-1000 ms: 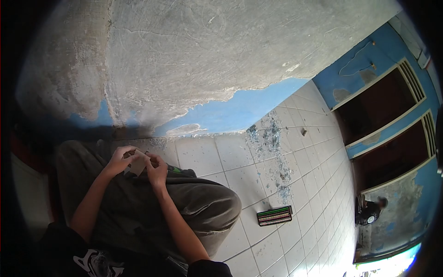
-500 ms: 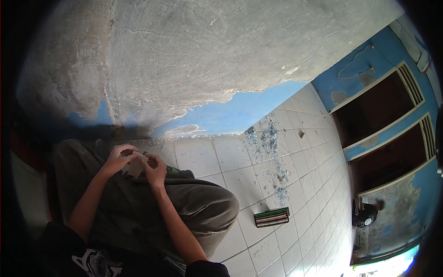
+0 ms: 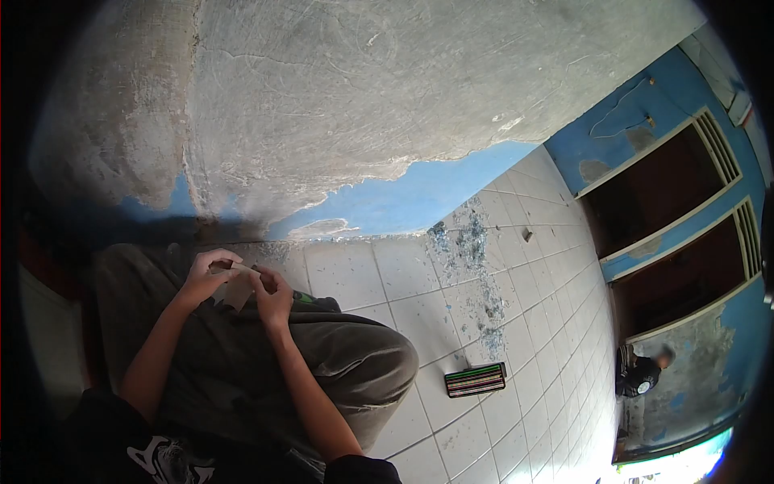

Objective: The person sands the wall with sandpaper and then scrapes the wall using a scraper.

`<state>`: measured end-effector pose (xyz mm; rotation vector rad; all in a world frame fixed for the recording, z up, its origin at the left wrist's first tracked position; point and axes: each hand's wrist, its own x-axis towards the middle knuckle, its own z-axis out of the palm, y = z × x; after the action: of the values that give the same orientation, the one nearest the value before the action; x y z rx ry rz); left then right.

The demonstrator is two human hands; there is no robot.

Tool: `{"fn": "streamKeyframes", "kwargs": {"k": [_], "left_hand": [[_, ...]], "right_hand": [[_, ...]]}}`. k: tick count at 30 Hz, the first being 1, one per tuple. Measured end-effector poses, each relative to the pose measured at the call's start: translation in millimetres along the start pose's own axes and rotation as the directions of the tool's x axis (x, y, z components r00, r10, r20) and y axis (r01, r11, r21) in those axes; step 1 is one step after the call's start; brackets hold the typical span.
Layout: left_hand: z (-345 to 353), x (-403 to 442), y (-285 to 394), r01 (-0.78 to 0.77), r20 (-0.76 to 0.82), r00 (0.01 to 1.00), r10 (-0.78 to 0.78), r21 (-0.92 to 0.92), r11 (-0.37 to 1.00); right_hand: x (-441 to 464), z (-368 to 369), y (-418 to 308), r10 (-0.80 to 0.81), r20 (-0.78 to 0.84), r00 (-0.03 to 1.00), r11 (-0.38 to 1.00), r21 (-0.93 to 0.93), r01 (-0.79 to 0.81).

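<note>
My left hand (image 3: 210,278) and my right hand (image 3: 273,300) are close together above my lap. Between them is a small tan sheet (image 3: 239,289), stiff like paper or sandpaper; its exact kind does not show. Fingers of both hands pinch it along its upper edge, and its lower part hangs down between them. Part of the sheet is hidden behind the fingers. Under the hands, my crossed legs (image 3: 347,347) in dark trousers rest on the tiled floor.
A worn grey wall (image 3: 322,105) with peeling blue paint rises in front of me. Paint flakes (image 3: 476,250) litter the white floor tiles (image 3: 347,270). A striped, dark-edged box-like object (image 3: 475,381) lies to the right. Farther off, another person (image 3: 639,375) is near the far wall.
Both hands stay in nearly the same place. The fingers have shifted slightly on the tan sheet, and a little more of it shows between them.
</note>
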<state>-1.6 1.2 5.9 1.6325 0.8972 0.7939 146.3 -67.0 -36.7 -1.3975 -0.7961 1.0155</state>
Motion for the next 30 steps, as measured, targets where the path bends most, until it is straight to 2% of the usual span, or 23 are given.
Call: {"fn": "streamKeyframes", "kwargs": {"k": [2, 6, 9, 12, 15, 19, 21, 24, 27, 30], "left_hand": [[1, -1, 6, 0.030, 0.001, 1.000, -0.030, -0.045, 0.999], [3, -2, 11, 0.094, 0.005, 0.996, -0.095, -0.167, 0.981], [4, -1, 7, 0.173, 0.028, 0.985, -0.171, -0.207, 0.963], [4, -2, 6, 0.253, 0.008, 0.967, -0.255, -0.151, 0.956], [2, 1, -11, 0.202, 0.008, 0.979, -0.201, -0.071, 0.977], [1, -2, -2, 0.182, -0.001, 0.983, -0.183, -0.119, 0.976], [1, -2, 1, 0.229, -0.050, 0.970, -0.239, -0.164, 0.960], [-1, -2, -9, 0.185, -0.037, 0.981, -0.190, -0.106, 0.977], [-1, 0, -17, 0.098, -0.072, 0.991, -0.112, -0.172, 0.980], [1, -1, -10, 0.141, -0.069, 0.986, -0.155, -0.174, 0.975]], "right_hand": [[0, 0, 0, -0.061, -0.014, 0.998, 0.998, 0.017, 0.061], [-4, -1, -14, -0.049, -0.060, 0.997, 0.999, -0.024, 0.048], [-6, 1, -18, -0.058, -0.110, 0.992, 0.995, 0.070, 0.066], [-6, 1, -19, -0.091, -0.111, 0.990, 0.992, 0.079, 0.100], [-5, -1, -18, -0.066, -0.112, 0.991, 0.995, 0.066, 0.074], [-6, 2, -18, -0.036, -0.087, 0.996, 0.999, 0.035, 0.039], [-4, 3, -11, -0.039, -0.088, 0.995, 0.999, 0.028, 0.042], [2, 3, 3, -0.065, -0.045, 0.997, 0.998, 0.009, 0.065], [2, 3, 5, 0.008, -0.050, 0.999, 0.999, -0.052, -0.011], [0, 2, -2, 0.031, 0.011, 0.999, 0.984, -0.176, -0.028]]}}
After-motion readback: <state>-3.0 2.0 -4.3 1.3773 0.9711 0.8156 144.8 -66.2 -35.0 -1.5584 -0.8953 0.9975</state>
